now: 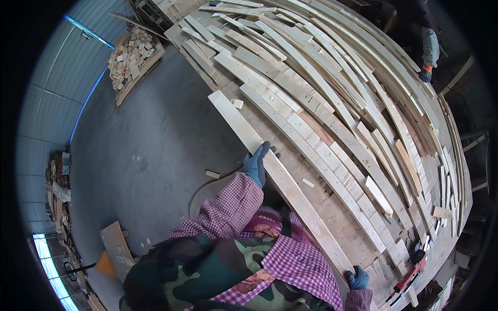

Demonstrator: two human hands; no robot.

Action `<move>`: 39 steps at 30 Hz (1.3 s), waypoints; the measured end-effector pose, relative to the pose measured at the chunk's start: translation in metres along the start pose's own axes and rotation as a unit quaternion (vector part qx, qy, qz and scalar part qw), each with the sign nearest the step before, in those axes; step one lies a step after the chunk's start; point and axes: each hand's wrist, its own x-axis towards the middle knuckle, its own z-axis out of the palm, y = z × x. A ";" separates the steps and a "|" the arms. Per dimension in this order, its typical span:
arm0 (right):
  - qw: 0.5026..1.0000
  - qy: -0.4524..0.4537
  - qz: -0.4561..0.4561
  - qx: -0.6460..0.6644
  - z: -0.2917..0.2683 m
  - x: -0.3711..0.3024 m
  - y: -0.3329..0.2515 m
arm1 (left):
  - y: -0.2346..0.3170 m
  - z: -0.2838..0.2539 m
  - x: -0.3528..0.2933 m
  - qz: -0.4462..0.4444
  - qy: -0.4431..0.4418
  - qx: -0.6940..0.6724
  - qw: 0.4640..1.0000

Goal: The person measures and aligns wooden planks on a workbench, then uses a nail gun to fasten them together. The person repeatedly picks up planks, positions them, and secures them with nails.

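A long pale wooden board (296, 199) lies slantwise along the near edge of the worktable, in front of my body. My left hand (255, 165), in a blue-grey glove, grips it near the middle, with fingers wrapped over its edge. Close to the board's near right end, my right hand (358, 279) is closed on it, gloved in the same colour. Beyond the board, a row of short planks (306, 136) lies side by side on the table. A small wood offcut (237, 103) rests beside the board's far end.
Many long strips (332, 67) cover the table's far side. A red hand tool (410, 277) lies at the right. Another person's gloved hand (425, 75) is at the far right edge. A pallet of wood blocks (134, 61) stands on the floor at far left.
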 end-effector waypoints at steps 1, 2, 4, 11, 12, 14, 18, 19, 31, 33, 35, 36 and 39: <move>1.000 0.004 0.011 -0.008 -0.004 -0.016 0.008 | -0.015 -0.005 -0.004 -0.019 0.002 -0.009 1.000; 1.000 0.015 0.015 -0.012 -0.010 -0.036 0.013 | -0.038 -0.006 -0.008 -0.049 0.010 -0.006 0.999; 0.996 0.008 0.008 -0.088 -0.018 -0.078 0.027 | -0.093 -0.029 -0.012 -0.087 0.048 -0.002 0.995; 0.968 -0.092 0.163 -0.166 -0.063 -0.110 -0.022 | -0.119 -0.011 -0.009 -0.137 0.014 -0.047 0.989; 0.969 -0.094 0.160 -0.166 -0.062 -0.106 -0.013 | -0.103 0.003 -0.019 -0.142 0.026 -0.026 0.989; 0.969 -0.095 0.158 -0.164 -0.053 -0.102 0.014 | -0.080 0.022 -0.034 -0.137 0.022 -0.020 0.990; 0.970 -0.090 0.165 -0.154 -0.047 -0.104 0.004 | -0.090 0.002 -0.032 -0.110 0.010 -0.032 0.993; 0.973 -0.084 0.141 -0.160 -0.043 -0.104 0.001 | -0.091 -0.002 -0.032 -0.110 0.039 0.054 0.992; 0.996 0.047 0.064 0.044 0.012 -0.132 -0.026 | -0.012 0.044 -0.042 -0.105 -0.096 0.000 0.990; 0.995 0.040 0.065 0.072 0.047 -0.129 -0.014 | 0.002 0.065 -0.033 -0.087 -0.119 0.016 0.989; 0.993 0.075 0.067 0.060 0.089 -0.138 -0.013 | 0.006 0.089 -0.024 -0.069 -0.123 0.043 0.989; 0.992 0.109 0.062 0.033 0.105 -0.143 -0.021 | 0.006 0.095 -0.018 -0.077 -0.126 0.067 0.987; 0.976 0.055 0.190 0.094 0.136 -0.167 -0.060 | -0.021 0.120 -0.014 -0.099 -0.181 0.150 0.967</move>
